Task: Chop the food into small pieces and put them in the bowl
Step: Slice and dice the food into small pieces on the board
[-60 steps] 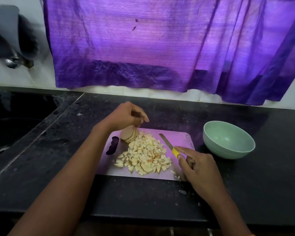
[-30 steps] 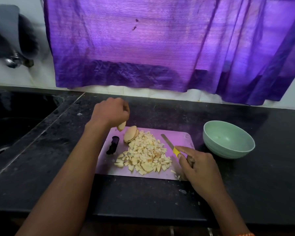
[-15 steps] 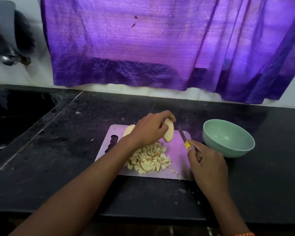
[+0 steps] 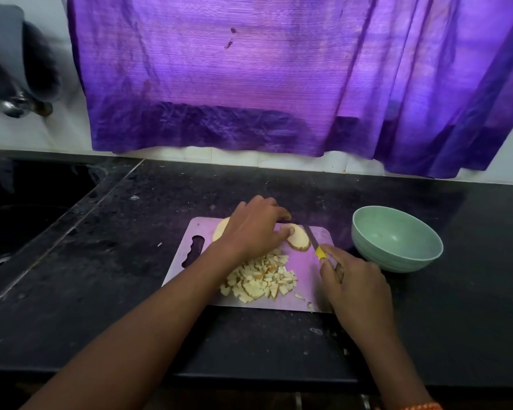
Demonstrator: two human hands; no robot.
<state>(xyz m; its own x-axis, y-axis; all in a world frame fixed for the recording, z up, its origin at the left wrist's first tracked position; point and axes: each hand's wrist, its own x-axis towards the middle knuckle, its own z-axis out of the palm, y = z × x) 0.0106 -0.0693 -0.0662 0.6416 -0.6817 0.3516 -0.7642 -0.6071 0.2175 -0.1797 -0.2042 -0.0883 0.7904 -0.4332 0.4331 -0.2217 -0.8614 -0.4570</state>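
Note:
A pale cutting board (image 4: 314,273) lies on the black counter with a heap of small chopped pieces (image 4: 259,281) in its middle. My left hand (image 4: 253,229) holds a flat potato slice (image 4: 299,241) down on the board's far right part, fingers and thumb on its edges. More slices (image 4: 220,229) peek out behind that hand. My right hand (image 4: 354,281) grips a yellow-handled knife (image 4: 314,240), its blade lying beside the slice's right edge. The green bowl (image 4: 397,238) stands to the right of the board and holds nothing visible.
A dark sink (image 4: 21,208) is set into the counter at the left, a tap (image 4: 15,105) above it. A purple curtain (image 4: 279,78) hangs along the back wall. Small crumbs lie on the counter (image 4: 101,291) near the board's front edge.
My left hand picked one slice from the stack at the board's far left, carried it right and laid it flat. My right hand brought the knife up beside it.

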